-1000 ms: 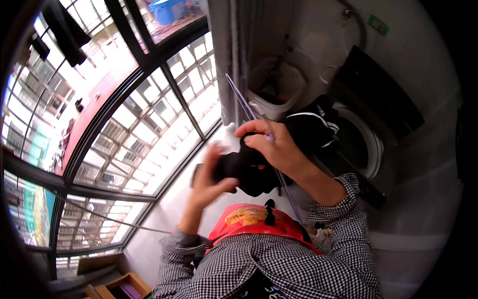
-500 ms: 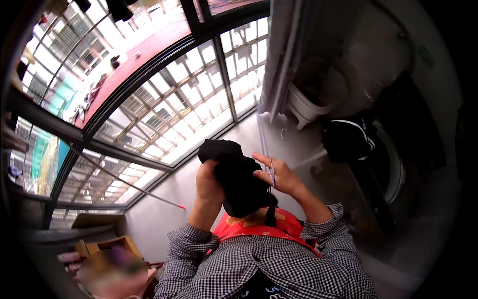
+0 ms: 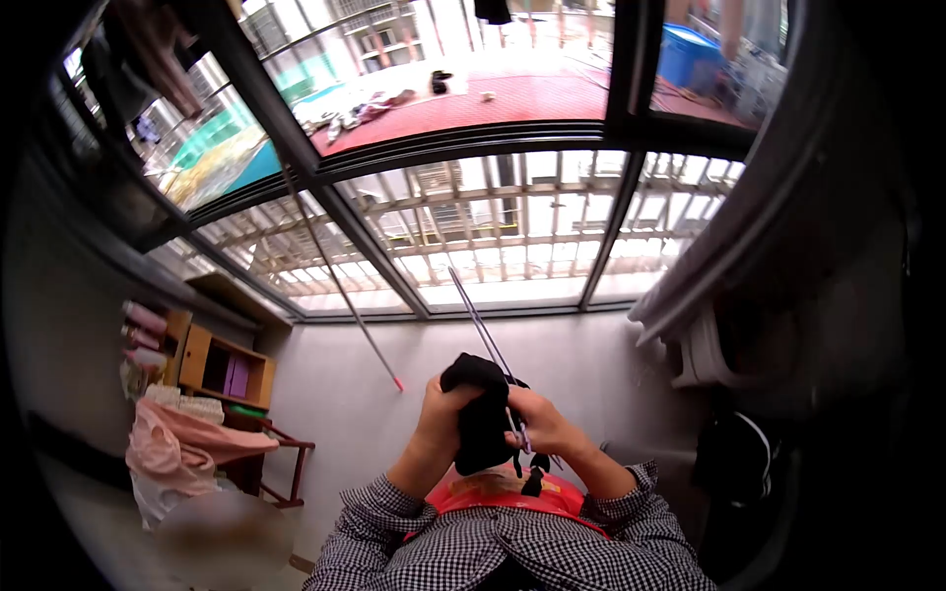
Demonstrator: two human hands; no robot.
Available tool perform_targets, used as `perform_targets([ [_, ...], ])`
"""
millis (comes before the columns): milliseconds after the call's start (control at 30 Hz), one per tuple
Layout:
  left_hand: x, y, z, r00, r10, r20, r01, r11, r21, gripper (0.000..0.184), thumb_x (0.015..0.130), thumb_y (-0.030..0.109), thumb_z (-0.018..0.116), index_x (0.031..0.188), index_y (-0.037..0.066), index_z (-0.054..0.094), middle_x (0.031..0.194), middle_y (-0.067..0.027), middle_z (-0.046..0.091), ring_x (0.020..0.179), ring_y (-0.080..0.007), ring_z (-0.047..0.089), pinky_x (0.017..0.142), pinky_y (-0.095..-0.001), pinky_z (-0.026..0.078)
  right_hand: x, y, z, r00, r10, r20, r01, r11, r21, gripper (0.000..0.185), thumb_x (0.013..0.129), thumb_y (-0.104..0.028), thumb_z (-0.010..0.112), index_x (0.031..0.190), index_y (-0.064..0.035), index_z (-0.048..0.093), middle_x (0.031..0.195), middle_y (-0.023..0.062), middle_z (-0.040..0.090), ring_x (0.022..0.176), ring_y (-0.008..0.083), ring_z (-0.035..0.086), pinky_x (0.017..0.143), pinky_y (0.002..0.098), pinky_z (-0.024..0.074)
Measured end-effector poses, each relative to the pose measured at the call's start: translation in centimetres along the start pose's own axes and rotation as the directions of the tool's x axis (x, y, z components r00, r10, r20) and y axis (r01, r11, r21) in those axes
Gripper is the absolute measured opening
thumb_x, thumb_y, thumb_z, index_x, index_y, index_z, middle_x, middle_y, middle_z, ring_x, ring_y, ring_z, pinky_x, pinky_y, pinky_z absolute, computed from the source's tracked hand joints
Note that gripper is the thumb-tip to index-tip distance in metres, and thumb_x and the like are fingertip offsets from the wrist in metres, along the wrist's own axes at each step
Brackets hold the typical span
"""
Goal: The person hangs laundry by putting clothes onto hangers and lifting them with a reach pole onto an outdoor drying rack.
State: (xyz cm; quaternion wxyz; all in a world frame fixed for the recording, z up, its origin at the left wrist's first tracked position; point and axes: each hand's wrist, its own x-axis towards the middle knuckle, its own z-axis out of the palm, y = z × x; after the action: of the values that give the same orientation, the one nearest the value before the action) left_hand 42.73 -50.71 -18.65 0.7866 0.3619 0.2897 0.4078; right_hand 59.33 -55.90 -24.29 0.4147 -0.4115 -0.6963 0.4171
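Observation:
A bunched black garment point(image 3: 481, 433) is held up in front of my chest. My left hand point(image 3: 441, 424) is closed round its left side, with the thumb on the cloth. My right hand point(image 3: 544, 429) is closed at its right side, gripping a thin lilac wire clothes hanger point(image 3: 477, 320) seen nearly edge-on. The hanger slants up and left from the fingers towards the window. A black strap end point(image 3: 533, 483) dangles below the right hand, over the red apron point(image 3: 458, 495). Folds of cloth between the hands hide some fingertips.
Dark-framed windows point(image 3: 473, 140) with bars behind run across the front. A thin pole point(image 3: 340, 286) leans there. At left stand a wooden box point(image 3: 258, 382) and a pink cloth point(image 3: 187, 443). At right are a white tub point(image 3: 702, 360) and dark clothing point(image 3: 734, 458).
My view has turned to the right. The garment looks more bunched between my hands. The hanger now slants up and left, and my right hand has closed in against the cloth.

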Motion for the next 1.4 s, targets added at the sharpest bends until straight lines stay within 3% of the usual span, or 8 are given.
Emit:
perform_targets([
  [267,-3.5,4.5,-2.6,0.954,0.136,-0.267,-0.142,0.990,-0.002,0.021,0.072,0.001,0.058,0.092,-0.004,0.062,0.086,-0.0091,0.065,0.079,-0.0176,0.063,0.074,-0.0272,0.050,1.2,4.4,1.7,0.952,0.262,-0.160,-0.281,0.954,-0.103,0.025,0.075,-0.003,0.059,0.101,-0.0042,0.061,0.095,0.0135,0.064,0.090,0.0293,0.062,0.079,0.0320,0.0486],
  [400,-4.0,5.9,-7.4,0.891,0.214,-0.399,-0.139,0.968,0.210,0.021,0.072,0.003,0.060,0.092,-0.004,0.062,0.085,-0.0071,0.065,0.075,-0.0136,0.061,0.072,-0.0254,0.049,5.7,-1.6,-2.3,0.926,0.261,-0.273,-0.060,0.815,0.576,0.018,0.077,0.004,0.057,0.093,-0.0016,0.064,0.085,0.0041,0.065,0.078,0.0129,0.061,0.073,0.0260,0.0487],
  [433,-4.2,5.8,-8.4,0.876,0.241,-0.417,-0.139,0.955,0.260,0.021,0.072,0.004,0.062,0.091,-0.004,0.062,0.080,-0.0052,0.063,0.073,-0.0125,0.059,0.072,-0.0245,0.048,6.7,-3.9,-2.8,0.941,0.218,-0.259,-0.081,0.888,0.454,0.019,0.076,0.004,0.057,0.093,-0.0016,0.063,0.084,0.0042,0.064,0.076,0.0120,0.060,0.072,0.0245,0.0480],
  [667,-3.3,5.9,-5.4,0.746,0.647,0.161,-0.467,0.334,0.819,0.066,0.065,0.010,0.074,0.124,0.006,0.044,0.110,-0.0108,0.054,0.091,-0.0214,0.056,0.078,-0.0301,0.046,12.0,-12.8,0.0,0.987,-0.122,-0.109,0.125,0.992,0.014,0.022,0.069,0.000,0.057,0.091,0.0012,0.059,0.074,0.0077,0.059,0.068,0.0142,0.059,0.064,0.0246,0.0469],
  [867,-2.7,7.7,-6.8,0.981,0.181,-0.064,-0.126,0.858,0.497,0.014,0.081,0.004,0.062,0.094,-0.001,0.062,0.081,-0.0018,0.063,0.075,-0.0085,0.058,0.064,-0.0230,0.046,12.7,-13.5,-2.3,0.988,-0.064,-0.142,0.055,0.996,-0.069,0.028,0.068,0.001,0.060,0.096,0.0030,0.060,0.072,0.0077,0.064,0.065,0.0136,0.063,0.061,0.0239,0.0499],
  [1167,-0.2,9.1,-4.9,0.992,0.067,-0.103,-0.037,0.962,0.271,0.016,0.088,0.012,0.054,0.094,0.000,0.061,0.083,-0.0028,0.063,0.074,-0.0081,0.058,0.065,-0.0220,0.047,11.8,-5.1,-5.4,0.971,-0.138,-0.194,0.050,0.915,-0.401,0.021,0.070,-0.001,0.064,0.090,0.0000,0.063,0.070,0.0089,0.064,0.062,0.0153,0.062,0.059,0.0269,0.0481],
  [1267,0.9,9.4,-6.0,0.962,0.254,0.104,-0.197,0.377,0.905,0.011,0.086,0.010,0.056,0.089,0.000,0.059,0.078,-0.0067,0.062,0.069,-0.0150,0.060,0.063,-0.0257,0.047,11.7,-6.1,-5.8,0.925,-0.095,-0.368,0.039,0.987,-0.158,0.014,0.072,0.001,0.059,0.086,0.0014,0.064,0.072,0.0093,0.065,0.066,0.0144,0.062,0.062,0.0250,0.0478],
  [1400,2.3,7.0,-10.3,0.762,0.509,0.400,-0.359,-0.182,0.915,0.013,0.074,0.007,0.062,0.085,0.003,0.059,0.079,-0.0144,0.060,0.074,-0.0340,0.058,0.067,-0.0351,0.047,11.9,-8.5,-6.5,0.871,-0.219,-0.440,0.068,0.940,-0.334,0.016,0.072,0.003,0.060,0.087,0.0006,0.064,0.071,0.0085,0.064,0.065,0.0158,0.063,0.062,0.0248,0.0485],
])
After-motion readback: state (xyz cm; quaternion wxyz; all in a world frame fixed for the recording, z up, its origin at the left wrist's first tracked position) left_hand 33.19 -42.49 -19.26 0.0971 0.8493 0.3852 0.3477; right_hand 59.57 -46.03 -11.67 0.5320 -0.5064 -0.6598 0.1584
